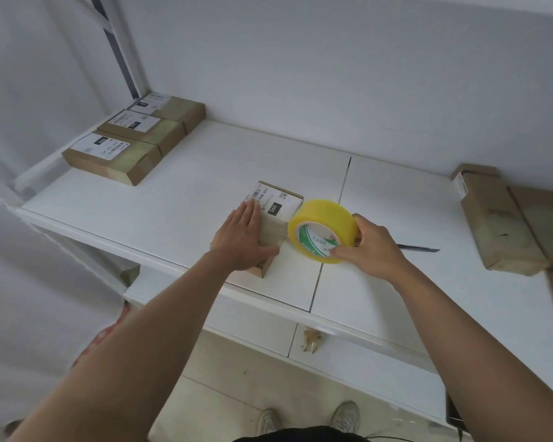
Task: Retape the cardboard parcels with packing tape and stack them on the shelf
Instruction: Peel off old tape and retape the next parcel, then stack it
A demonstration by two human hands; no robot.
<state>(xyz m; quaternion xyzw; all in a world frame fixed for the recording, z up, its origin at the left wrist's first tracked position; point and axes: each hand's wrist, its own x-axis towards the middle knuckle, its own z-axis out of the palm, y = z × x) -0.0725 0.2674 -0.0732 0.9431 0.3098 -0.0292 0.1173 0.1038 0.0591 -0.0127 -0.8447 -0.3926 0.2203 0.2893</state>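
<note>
A small cardboard parcel (276, 207) with a white shipping label lies near the front of the white shelf (141, 199). My left hand (241, 236) presses flat on its near half, fingers straight, thumb against the right side. My right hand (369, 242) grips a yellow roll of packing tape (321, 229), held upright just right of the parcel. A strip of tape seems to run from the roll onto the parcel's right side, though it is hard to see.
Three taped parcels (134, 138) sit in a row at the shelf's back left. Two more parcels (505, 224) lie at the right edge. A dark cutter blade (420, 248) lies behind my right hand. Lower shelf and floor show below.
</note>
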